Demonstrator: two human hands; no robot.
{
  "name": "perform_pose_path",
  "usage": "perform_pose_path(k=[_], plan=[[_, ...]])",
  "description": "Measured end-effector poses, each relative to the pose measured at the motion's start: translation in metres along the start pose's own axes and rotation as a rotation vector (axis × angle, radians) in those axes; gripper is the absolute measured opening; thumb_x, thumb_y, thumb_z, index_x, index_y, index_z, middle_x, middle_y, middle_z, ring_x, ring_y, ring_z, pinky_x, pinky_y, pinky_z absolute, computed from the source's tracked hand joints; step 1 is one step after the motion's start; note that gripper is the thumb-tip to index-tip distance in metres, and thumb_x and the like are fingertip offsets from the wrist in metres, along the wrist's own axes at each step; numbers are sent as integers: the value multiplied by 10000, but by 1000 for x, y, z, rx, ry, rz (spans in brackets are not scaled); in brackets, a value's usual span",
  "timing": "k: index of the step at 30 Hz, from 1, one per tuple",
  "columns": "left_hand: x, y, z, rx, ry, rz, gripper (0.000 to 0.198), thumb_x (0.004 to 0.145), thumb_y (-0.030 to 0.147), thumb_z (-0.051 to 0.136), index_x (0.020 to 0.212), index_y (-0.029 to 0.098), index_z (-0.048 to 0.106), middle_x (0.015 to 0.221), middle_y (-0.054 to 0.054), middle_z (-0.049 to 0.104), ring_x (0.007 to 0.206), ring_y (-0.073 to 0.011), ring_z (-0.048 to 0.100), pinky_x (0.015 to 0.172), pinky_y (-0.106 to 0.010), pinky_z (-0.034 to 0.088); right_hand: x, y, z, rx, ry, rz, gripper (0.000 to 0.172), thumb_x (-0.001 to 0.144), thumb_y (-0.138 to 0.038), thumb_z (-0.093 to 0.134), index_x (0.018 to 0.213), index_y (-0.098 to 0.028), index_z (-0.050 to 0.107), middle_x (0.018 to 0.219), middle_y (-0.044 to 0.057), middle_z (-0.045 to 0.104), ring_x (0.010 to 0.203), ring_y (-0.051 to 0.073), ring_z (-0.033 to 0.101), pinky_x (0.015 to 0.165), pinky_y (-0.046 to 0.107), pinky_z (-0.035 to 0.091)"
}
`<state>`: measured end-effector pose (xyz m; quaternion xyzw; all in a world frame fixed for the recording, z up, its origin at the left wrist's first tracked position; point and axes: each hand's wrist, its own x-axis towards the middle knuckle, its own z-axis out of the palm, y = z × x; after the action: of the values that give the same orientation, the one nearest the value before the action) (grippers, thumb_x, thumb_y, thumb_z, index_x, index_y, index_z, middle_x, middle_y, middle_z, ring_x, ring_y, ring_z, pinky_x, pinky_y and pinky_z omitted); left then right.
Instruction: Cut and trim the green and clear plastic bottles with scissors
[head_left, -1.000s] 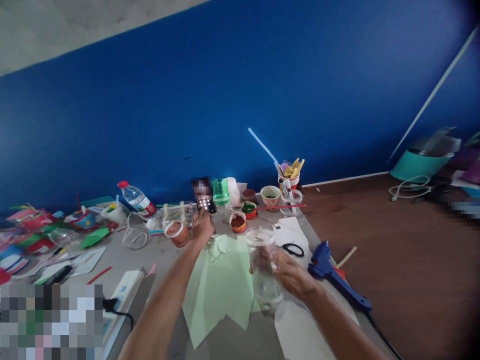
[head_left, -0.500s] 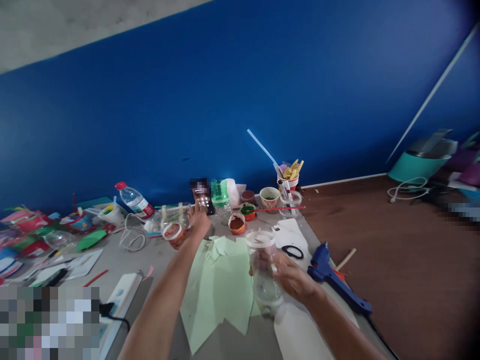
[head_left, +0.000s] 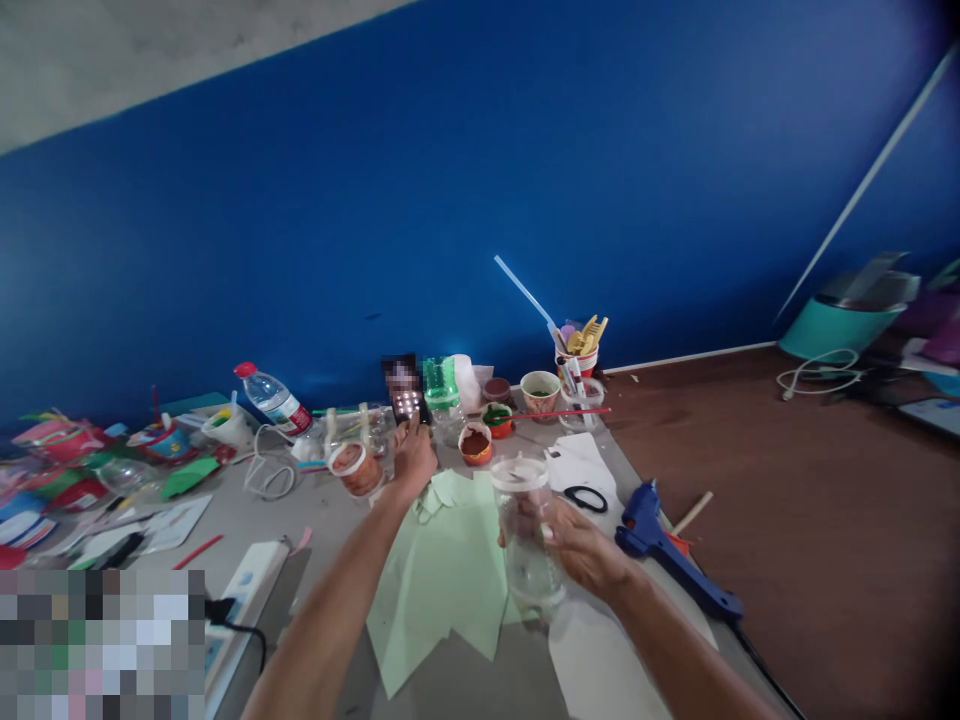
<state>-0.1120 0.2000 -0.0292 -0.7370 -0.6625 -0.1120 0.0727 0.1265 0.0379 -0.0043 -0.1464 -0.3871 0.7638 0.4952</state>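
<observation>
My right hand [head_left: 589, 550] is wrapped around a clear plastic cup [head_left: 531, 585], held upright above the right side of a light green paper sheet [head_left: 442, 590]. My left hand [head_left: 414, 455] reaches to a phone [head_left: 409, 395] propped against the blue wall. A fingertip of it is at the lower part of the lit screen, and it grips nothing. Beside that hand, on its left, stands a tub with reddish-brown smears [head_left: 356, 472]. To its right is a small orange cup of brown paint [head_left: 475, 445]. Green paper scraps [head_left: 442, 492] lie on the sheet's far edge.
A blue glue gun [head_left: 675, 560] lies along the table's right edge, near a black ring [head_left: 586, 499]. At the back stand a green paint cup [head_left: 497, 420] and a cup of plastic cutlery [head_left: 577, 355]. On the left are a water bottle [head_left: 274, 400] and a power strip [head_left: 247, 600].
My left hand has moved slightly right, from the phone's lower left to the front of its screen. My right hand keeps the clear cup in nearly the same place.
</observation>
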Motion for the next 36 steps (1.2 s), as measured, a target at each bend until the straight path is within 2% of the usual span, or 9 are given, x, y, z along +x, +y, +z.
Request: perform_pose_path(k=[9,15,18,22,24,27,29,32,36], plan=[[10,0,-3,-78,-6,-14,324,730,26,448,941,182,639,1479,-85,409,1296,-337,357,1021,-519,342,1,-3,3,13,30,-2,367,656,-347,759,944,-188,595,844,50,652,830,223,616,728,327,425],[-2,2,-18,-213,58,10,292,737,36,469,922,196,627,1377,-91,517,1285,-284,410,1069,-477,324,0,-2,2,56,18,-5,306,661,-311,758,886,-192,588,811,29,633,780,196,604,737,323,418],[-22,6,-32,-321,124,50,247,794,86,451,953,192,607,1310,-105,562,1258,-232,460,1084,-413,332,-1,-1,3,89,8,0,329,648,-288,758,917,-187,598,800,31,637,765,193,600,725,319,423],[-63,20,-56,-455,209,86,178,885,217,412,921,195,585,1241,-108,596,1193,-219,518,1023,-381,396,-2,1,2,102,6,-10,330,664,-285,739,955,-191,612,856,50,650,831,220,616,719,319,430],[-85,29,-70,-660,244,127,179,905,279,426,888,197,584,1182,-108,626,1111,-219,566,950,-362,437,-3,2,0,123,6,-13,314,670,-284,734,950,-199,620,856,39,649,819,209,619,740,320,435],[-114,44,-91,-960,205,132,197,912,338,463,821,209,580,1072,-92,670,940,-206,613,798,-332,465,-3,2,-1,156,30,13,389,658,-311,742,1013,-208,620,858,36,662,810,204,628,785,336,442],[-129,54,-102,-1072,177,163,322,927,393,438,683,208,540,992,-91,690,933,-213,611,782,-331,453,-3,0,0,155,51,27,459,632,-341,754,1050,-208,617,863,47,673,843,225,637,797,350,450],[-144,67,-108,-1240,157,182,431,943,479,369,653,209,538,936,-91,693,940,-222,610,805,-350,449,-4,-4,1,145,66,31,532,613,-398,745,1092,-211,611,933,78,685,905,267,637,823,396,461],[-151,83,-101,-1393,102,164,461,930,549,339,830,199,623,1038,-117,658,1026,-243,586,913,-397,433,-4,-7,2,158,67,8,577,630,-479,693,1134,-212,601,1000,104,689,935,300,639,851,463,472]])
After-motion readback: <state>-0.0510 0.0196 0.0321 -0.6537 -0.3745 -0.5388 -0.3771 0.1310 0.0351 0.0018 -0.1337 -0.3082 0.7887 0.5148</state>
